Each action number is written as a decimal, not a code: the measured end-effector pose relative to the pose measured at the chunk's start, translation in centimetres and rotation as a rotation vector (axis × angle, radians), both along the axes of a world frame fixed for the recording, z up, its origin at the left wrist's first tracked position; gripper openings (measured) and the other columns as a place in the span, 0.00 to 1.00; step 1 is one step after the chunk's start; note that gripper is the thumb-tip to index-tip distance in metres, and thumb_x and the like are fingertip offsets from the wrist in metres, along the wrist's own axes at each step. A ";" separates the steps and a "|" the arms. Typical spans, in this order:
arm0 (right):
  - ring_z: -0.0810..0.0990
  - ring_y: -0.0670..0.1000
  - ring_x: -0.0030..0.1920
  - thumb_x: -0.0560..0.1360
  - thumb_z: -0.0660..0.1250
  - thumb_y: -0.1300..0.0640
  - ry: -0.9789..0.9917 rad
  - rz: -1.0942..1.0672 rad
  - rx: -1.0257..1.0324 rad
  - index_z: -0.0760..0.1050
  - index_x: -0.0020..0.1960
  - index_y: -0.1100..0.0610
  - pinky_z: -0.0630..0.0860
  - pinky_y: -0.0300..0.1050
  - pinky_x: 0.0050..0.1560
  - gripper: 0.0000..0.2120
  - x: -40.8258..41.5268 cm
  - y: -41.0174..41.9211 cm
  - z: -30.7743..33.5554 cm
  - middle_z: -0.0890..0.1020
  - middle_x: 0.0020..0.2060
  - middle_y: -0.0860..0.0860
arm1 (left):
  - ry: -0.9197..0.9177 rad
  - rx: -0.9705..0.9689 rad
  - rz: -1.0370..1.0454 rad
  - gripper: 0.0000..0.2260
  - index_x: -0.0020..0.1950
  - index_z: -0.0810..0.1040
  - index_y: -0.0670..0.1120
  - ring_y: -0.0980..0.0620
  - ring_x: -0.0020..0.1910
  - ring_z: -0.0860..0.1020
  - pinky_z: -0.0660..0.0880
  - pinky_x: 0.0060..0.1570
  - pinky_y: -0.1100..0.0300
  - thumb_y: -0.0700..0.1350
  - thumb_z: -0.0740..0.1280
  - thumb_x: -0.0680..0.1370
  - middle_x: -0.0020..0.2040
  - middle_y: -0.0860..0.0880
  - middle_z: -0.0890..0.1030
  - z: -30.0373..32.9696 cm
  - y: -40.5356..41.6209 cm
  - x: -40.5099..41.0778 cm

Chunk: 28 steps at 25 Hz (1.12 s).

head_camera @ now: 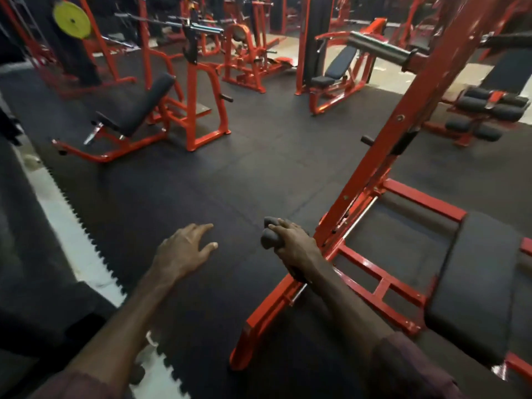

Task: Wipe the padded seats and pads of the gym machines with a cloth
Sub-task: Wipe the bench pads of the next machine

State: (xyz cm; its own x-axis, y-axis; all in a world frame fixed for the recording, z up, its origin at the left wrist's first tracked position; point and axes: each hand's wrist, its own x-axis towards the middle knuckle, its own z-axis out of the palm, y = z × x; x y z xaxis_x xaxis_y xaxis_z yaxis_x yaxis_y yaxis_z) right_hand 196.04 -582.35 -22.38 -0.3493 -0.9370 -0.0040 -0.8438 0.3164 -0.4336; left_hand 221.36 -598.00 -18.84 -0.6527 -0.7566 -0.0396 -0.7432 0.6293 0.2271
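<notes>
Underfoot, black rubber floor matting (244, 168) covers most of the gym, its toothed interlocking edge showing along a pale strip of bare floor (72, 226) at the left. Orange-red machine frames stand all over it. Nearest, at the right, a slanted orange upright (403, 122) rises from a base frame (383, 277) that carries a long black padded bench (475, 286), which runs toward the lower right corner. Further back on the left sits an incline bench (144, 108) with a black back pad, behind it a rack holding a chrome barbell (178, 23). A second seated machine with black seat and back pad (336, 67) stands in the middle distance, and black roller pads (489, 108) cluster at the far right. A yellow-green weight plate (72, 20) hangs at the upper left. Both forearms reach forward over the matting. The right hand (293, 246) is curled around a bunched dark grey cloth (269, 236), which bulges out past the fingers, just beside the orange frame. The left hand (184, 249) holds nothing, fingers spread and relaxed above the floor.
</notes>
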 end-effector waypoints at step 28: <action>0.68 0.53 0.78 0.66 0.66 0.52 0.008 -0.905 -0.131 0.70 0.76 0.43 0.67 0.53 0.77 0.37 -42.3 -53.6 3.0 0.69 0.79 0.47 | 0.231 -0.146 -0.955 0.25 0.77 0.74 0.55 0.43 0.66 0.78 0.80 0.56 0.45 0.62 0.67 0.81 0.67 0.49 0.79 3.8 -61.8 -63.0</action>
